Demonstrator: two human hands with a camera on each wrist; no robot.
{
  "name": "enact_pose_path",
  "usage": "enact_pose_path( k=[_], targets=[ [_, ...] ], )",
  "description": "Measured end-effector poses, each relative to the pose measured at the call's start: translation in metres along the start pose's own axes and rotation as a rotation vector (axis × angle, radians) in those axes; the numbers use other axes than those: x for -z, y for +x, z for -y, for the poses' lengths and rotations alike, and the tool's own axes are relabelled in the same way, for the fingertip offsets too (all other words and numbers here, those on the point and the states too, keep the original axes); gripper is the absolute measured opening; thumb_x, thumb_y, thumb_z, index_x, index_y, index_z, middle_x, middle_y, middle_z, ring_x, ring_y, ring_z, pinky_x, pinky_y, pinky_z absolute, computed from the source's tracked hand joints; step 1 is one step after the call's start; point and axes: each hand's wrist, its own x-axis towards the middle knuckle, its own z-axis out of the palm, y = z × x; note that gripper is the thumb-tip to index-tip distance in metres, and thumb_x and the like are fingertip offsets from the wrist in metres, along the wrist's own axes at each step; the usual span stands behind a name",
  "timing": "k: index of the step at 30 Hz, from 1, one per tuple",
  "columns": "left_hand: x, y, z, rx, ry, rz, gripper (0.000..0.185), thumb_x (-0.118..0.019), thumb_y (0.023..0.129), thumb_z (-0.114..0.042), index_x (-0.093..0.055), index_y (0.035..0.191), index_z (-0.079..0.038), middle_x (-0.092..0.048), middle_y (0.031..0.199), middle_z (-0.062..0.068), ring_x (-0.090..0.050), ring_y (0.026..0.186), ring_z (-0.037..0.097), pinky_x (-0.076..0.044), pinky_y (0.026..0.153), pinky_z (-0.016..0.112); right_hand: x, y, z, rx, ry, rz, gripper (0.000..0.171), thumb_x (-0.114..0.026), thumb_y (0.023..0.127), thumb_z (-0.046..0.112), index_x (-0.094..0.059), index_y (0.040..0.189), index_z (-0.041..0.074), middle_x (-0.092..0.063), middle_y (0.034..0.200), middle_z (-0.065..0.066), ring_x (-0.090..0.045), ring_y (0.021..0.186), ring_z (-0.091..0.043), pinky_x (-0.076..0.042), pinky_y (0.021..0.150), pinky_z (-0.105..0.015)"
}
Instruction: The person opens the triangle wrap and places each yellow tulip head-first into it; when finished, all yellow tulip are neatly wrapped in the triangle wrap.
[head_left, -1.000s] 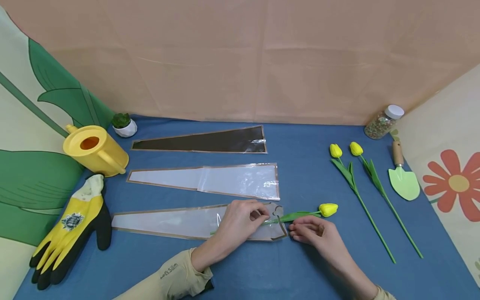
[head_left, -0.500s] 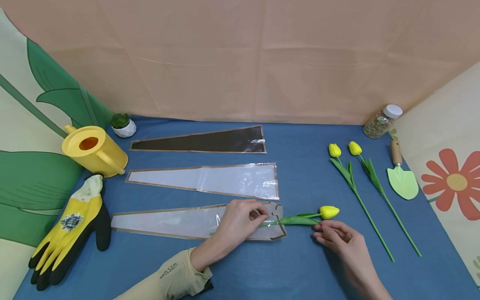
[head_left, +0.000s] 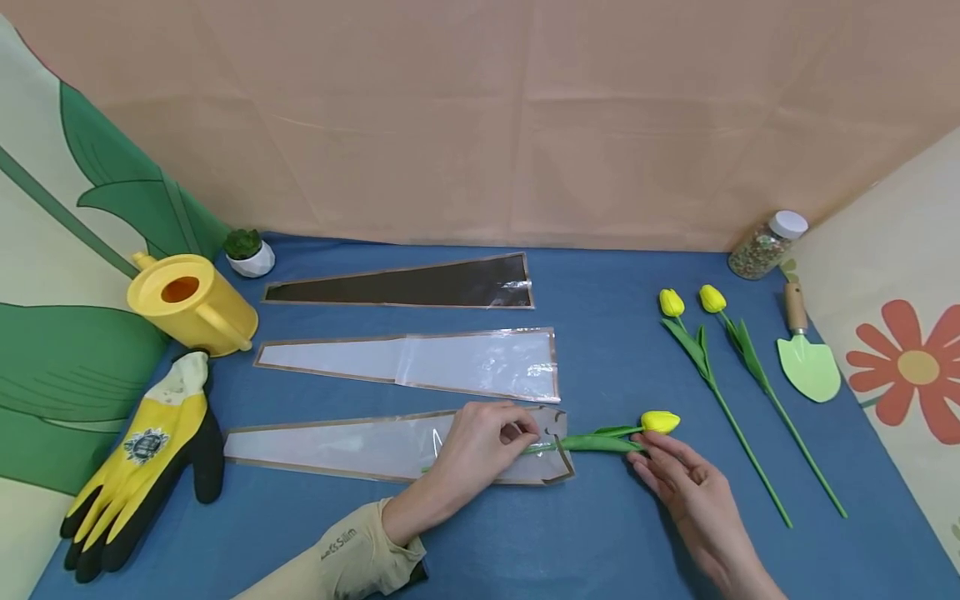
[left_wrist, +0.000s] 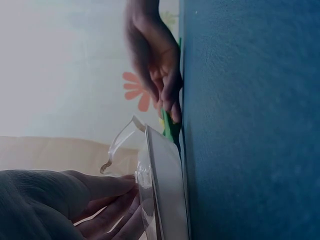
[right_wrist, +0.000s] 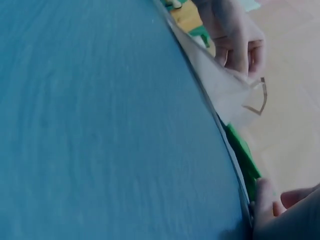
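My left hand (head_left: 480, 446) pinches the clear top film at the wide mouth of the nearest flower sleeve (head_left: 322, 447), lifting it from the white backing, as the left wrist view shows. A yellow tulip (head_left: 660, 422) lies with its green stem inside that sleeve, while its leaves (head_left: 600, 443) and bloom stick out to the right. My right hand (head_left: 686, 492) pinches the tulip at the leaf tips, just below the bloom. In the right wrist view its fingertips (right_wrist: 263, 192) meet the green leaf close over the blue cloth.
A white sleeve (head_left: 480, 360) and a dark one (head_left: 420, 282) lie behind. Two more tulips (head_left: 722, 400) (head_left: 780, 408), a green trowel (head_left: 808, 367) and a jar (head_left: 765, 246) are at right. A yellow watering can (head_left: 191, 304), glove (head_left: 150, 458) and potted plant (head_left: 251, 254) stand left.
My right hand has moved right from the sleeve's mouth to the tulip just below its bloom and now pinches there. The left hand keeps its hold on the film.
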Motion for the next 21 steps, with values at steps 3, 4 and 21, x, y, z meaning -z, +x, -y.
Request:
enact_pose_path(
  k=[3, 4, 21],
  targets=[
    [0.0, -0.001, 0.0, 0.002, 0.003, 0.002, 0.01, -0.087, 0.089, -0.003, -0.082, 0.089, -0.012, -0.077, 0.085, -0.002, -0.071, 0.071, 0.006, -0.054, 0.066, 0.02, -0.001, 0.002, 0.0, -0.074, 0.119, -0.014, 0.046, -0.047, 0.116, 0.009, -0.037, 0.16, 0.004, -0.073, 0.12, 0.008, -0.072, 0.116, -0.01, -0.047, 0.111, -0.029],
    [0.0, 0.0, 0.0, 0.003, 0.003, 0.001, 0.011, -0.087, 0.088, -0.003, -0.082, 0.089, -0.012, -0.077, 0.085, -0.002, -0.071, 0.071, 0.006, -0.054, 0.066, 0.02, -0.002, 0.003, 0.0, -0.095, 0.162, -0.017, 0.046, -0.045, 0.116, 0.008, -0.035, 0.161, 0.005, -0.074, 0.118, 0.009, -0.072, 0.116, -0.009, -0.046, 0.112, -0.028],
    [0.0, 0.0, 0.002, 0.013, -0.028, 0.025, 0.009, -0.084, 0.091, -0.002, -0.082, 0.089, -0.011, -0.078, 0.086, -0.002, -0.072, 0.072, 0.006, -0.054, 0.067, 0.019, -0.008, 0.009, 0.011, -0.233, 0.425, -0.031, 0.059, -0.044, 0.116, 0.014, -0.019, 0.169, 0.02, -0.075, 0.11, 0.008, -0.071, 0.113, -0.005, -0.044, 0.11, -0.02]
  ],
)
